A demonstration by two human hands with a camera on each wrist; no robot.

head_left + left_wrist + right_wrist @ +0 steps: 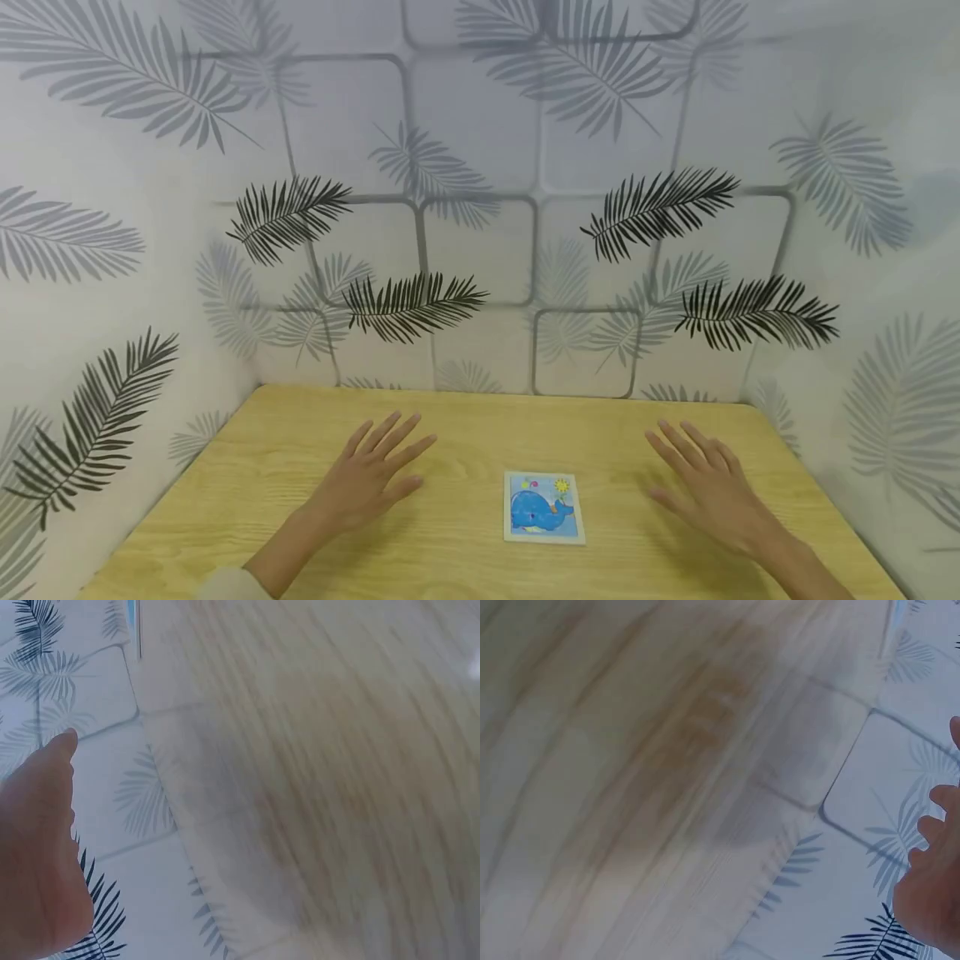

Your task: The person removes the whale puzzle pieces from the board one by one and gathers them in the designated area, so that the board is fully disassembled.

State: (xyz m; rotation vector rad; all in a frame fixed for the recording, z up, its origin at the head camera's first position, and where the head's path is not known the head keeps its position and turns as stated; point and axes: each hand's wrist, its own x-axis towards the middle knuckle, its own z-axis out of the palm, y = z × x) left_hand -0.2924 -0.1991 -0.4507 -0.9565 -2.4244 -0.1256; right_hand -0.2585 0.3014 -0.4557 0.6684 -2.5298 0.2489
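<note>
A small square puzzle board with a blue whale picture lies flat on the light yellow wood-grain desk, near the front edge and roughly midway between the two hands. The left hand sits at about 9 o'clock from the board, palm down over the desk, its fingers straight and spread, holding nothing; whether it rests on the wood or hovers just above cannot be told. The right hand is at about 3 o'clock from the board, also palm down with fingers spread and loose, holding nothing. Both hands are well apart from the board. A pale sleeve cuff shows at the left forearm. White wall panels printed with grey and black palm leaves enclose the desk at 12, 9 and 3 o'clock. Both wrist views are blurred, showing only wood grain, leaf-print wall and a hand's edge.
</note>
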